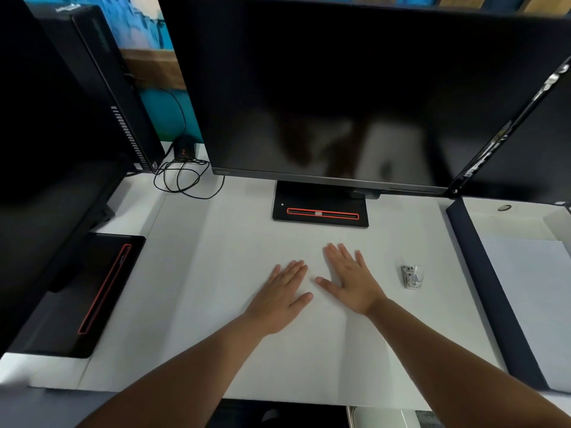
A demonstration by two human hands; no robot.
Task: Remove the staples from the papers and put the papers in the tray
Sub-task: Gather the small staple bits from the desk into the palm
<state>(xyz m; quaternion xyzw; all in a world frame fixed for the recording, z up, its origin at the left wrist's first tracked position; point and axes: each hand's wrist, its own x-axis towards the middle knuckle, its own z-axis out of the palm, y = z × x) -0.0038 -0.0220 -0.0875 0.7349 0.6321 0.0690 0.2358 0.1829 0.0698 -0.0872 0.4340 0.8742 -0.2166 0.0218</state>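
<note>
White desk (185, 273) spread below the monitor (340, 88). Before its stand (321, 208) we laid our left hand (279, 299) and right hand (352, 281) flat, fingers released, gripping nothing. Right of the stand lay a staple remover (412, 277); farther right, the tray (494, 298) held paper (531, 304). Lettering on the tower (102, 72), left of the monitor, was too blurred to read.

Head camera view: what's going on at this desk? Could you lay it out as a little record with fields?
left hand: flat on the white desk, fingers straight, holding nothing
right hand: flat beside the left, holding nothing
staple remover: small metal tool lying to the right of the right hand, untouched
tray: dark wall at far right, pale sheet inside
monitor: dark screen behind the hands
staples: none visible
</note>
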